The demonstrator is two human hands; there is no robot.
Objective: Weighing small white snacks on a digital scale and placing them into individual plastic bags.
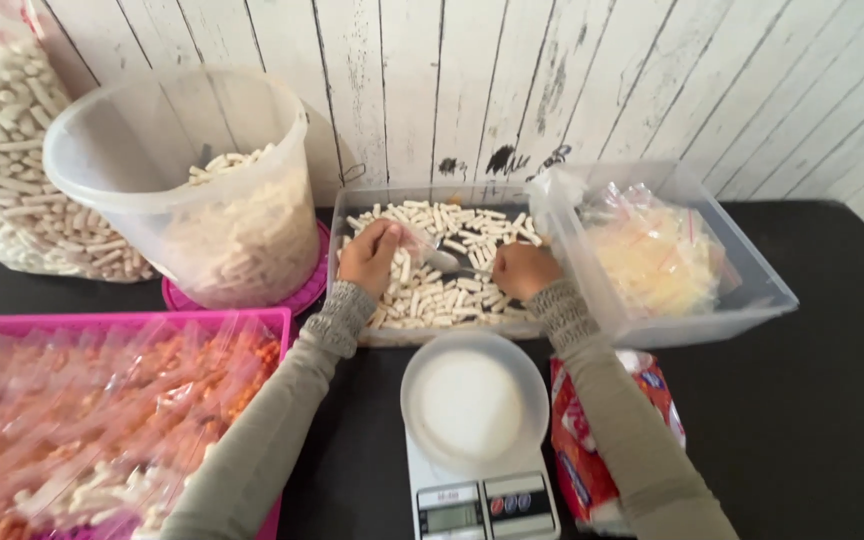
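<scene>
Lying loose in the clear plastic tray point(352, 215) at twelve o'clock, the pale stick snacks point(432, 295) look light and brittle (scoop, don't squeeze). Left hand point(369, 257) pinches a thin clear bag point(414, 240); right hand point(522, 270) is closed on a metal spoon point(452, 268).

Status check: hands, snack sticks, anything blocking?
Both hands in the clear tray. Left hand holds a small clear bag; right hand scoops white snack sticks. Nothing in the way.

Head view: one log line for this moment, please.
left hand: holds small clear bag over sticks tray | right hand: holds metal scoop in white sticks | scale: bowl on top
</scene>
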